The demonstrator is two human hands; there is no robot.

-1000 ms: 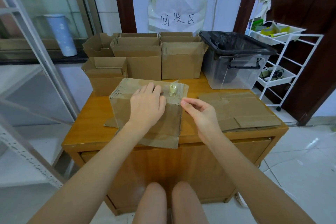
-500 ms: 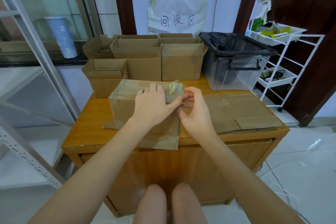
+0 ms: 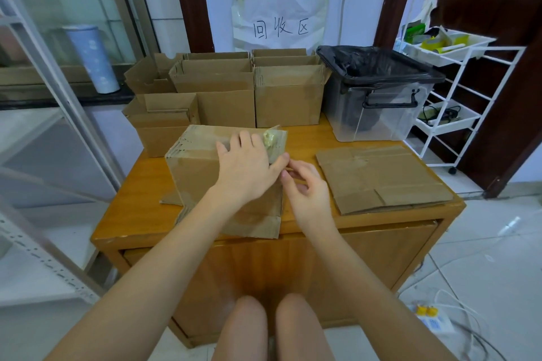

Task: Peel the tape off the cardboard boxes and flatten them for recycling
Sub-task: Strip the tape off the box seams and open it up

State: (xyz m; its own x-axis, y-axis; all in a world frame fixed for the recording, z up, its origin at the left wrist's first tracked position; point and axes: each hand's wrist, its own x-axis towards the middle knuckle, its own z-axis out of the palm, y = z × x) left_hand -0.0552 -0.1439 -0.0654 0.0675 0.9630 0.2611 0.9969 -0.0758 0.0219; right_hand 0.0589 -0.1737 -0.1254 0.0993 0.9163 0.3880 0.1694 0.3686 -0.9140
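Box stands near middle of table. Left hand lies flat on box top, fingers straight, slightly spread. Right hand at box right edge, fingers curled, pinching tape end. Tape wad on top. Flattened cardboard lies right.

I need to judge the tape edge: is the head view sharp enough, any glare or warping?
Head view: even, soft light; the taped brown cardboard box is slightly soft, with sheen on its tape; wide-angle bending curves the white wire rack at the edge.
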